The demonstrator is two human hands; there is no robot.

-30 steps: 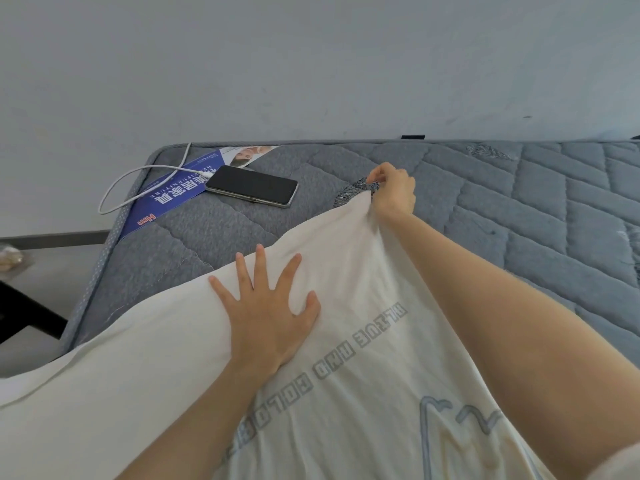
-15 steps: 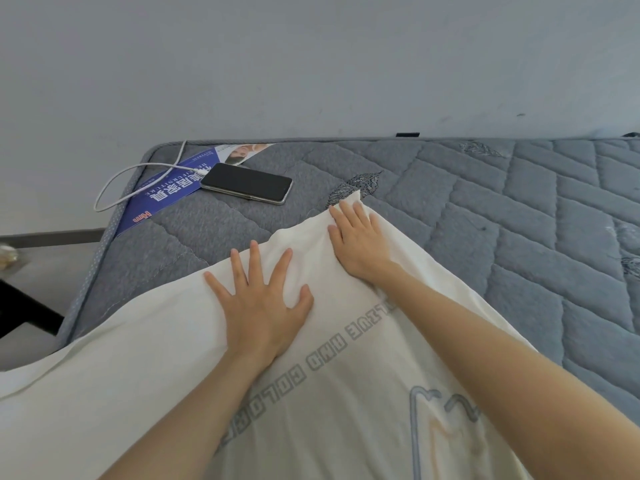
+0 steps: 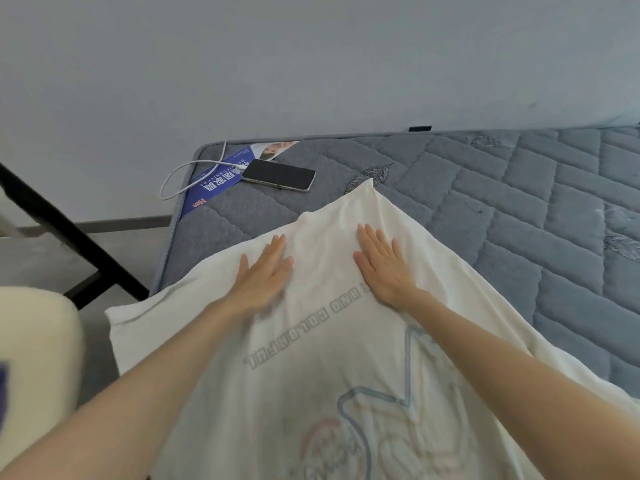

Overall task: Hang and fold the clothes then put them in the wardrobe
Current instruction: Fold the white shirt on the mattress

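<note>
A cream T-shirt (image 3: 322, 368) with grey lettering and a printed drawing lies spread on the grey quilted mattress (image 3: 519, 209), its far corner pointing toward the wall. My left hand (image 3: 261, 271) presses flat on the cloth left of the middle, fingers straight. My right hand (image 3: 384, 268) lies flat on the shirt about a hand's width to the right, fingers straight too. Neither hand grips the fabric. The shirt's near part runs out of the bottom of the view.
A black phone (image 3: 278, 174) with a white charging cable (image 3: 180, 174) lies on a blue label (image 3: 211, 183) at the mattress's far left corner. A black frame bar (image 3: 69, 230) slants over the grey floor at left. A cream object (image 3: 34, 358) sits at lower left.
My right hand let go of the shirt's far corner, laid it down and slid back, flat on the cloth. My left hand drew its fingers together. The view shifted left.
</note>
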